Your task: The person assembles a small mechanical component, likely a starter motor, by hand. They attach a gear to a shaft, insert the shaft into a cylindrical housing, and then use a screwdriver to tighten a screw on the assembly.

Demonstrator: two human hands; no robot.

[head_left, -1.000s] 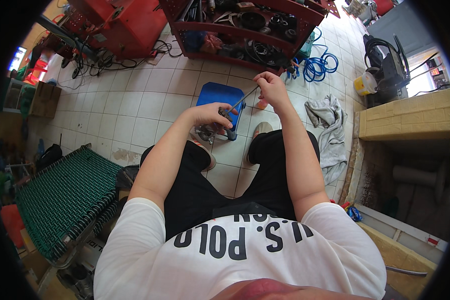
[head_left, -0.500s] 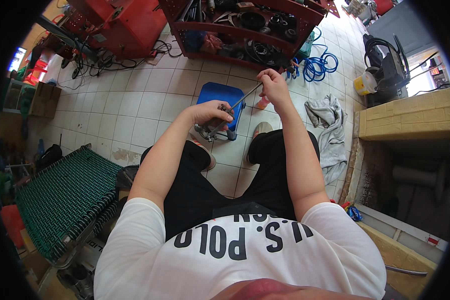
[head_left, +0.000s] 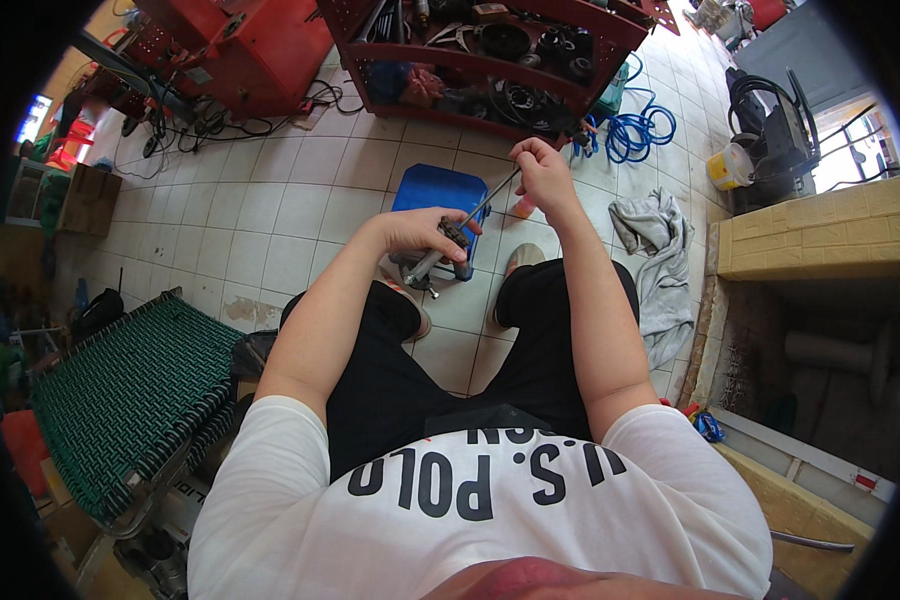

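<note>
Over a blue plastic stool (head_left: 430, 185), my left hand (head_left: 417, 232) is closed around a small dark greasy metal part (head_left: 453, 233). A silvery metal piece (head_left: 422, 268) sticks out below the fingers toward my knees. My right hand (head_left: 542, 172), up and to the right, grips one end of a thin metal rod (head_left: 492, 195). The rod slants down to the part in my left hand; whether it goes into the part cannot be made out. A small pink container (head_left: 523, 207) stands on the floor beside the stool.
A red tool cart (head_left: 450, 95) full of metal parts stands ahead, with a coiled blue hose (head_left: 638, 135) at its right. A grey cloth (head_left: 660, 260) lies on the tiles to my right, near a yellow-tiled ledge (head_left: 815, 235). Left is a green woven seat (head_left: 135, 400).
The metal part in my left hand has turned, so its silvery end points a little more downward right. My right hand has shifted slightly left with the rod.
</note>
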